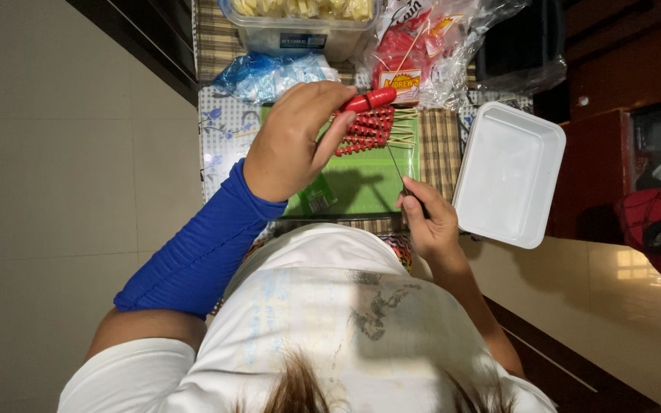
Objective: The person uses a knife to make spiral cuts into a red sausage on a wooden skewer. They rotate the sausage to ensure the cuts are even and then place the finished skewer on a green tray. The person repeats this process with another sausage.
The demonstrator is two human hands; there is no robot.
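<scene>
My left hand [294,138], in a blue sleeve, is shut on a red sausage on a wooden skewer [371,99] and holds it above a green cutting board [361,183]. Several spiral-cut red sausages on skewers [365,130] lie on the board's far part, just under the held one. My right hand [428,223] grips a thin knife [401,174] by its handle at the board's near right corner, with the blade pointing toward the sausages.
An empty white plastic tray [508,174] lies right of the board. An opened bag of red sausages [415,57], a clear tub of yellow food pieces [300,19] and a blue plastic bag [269,75] sit beyond it. A red cabinet [598,164] stands at the right.
</scene>
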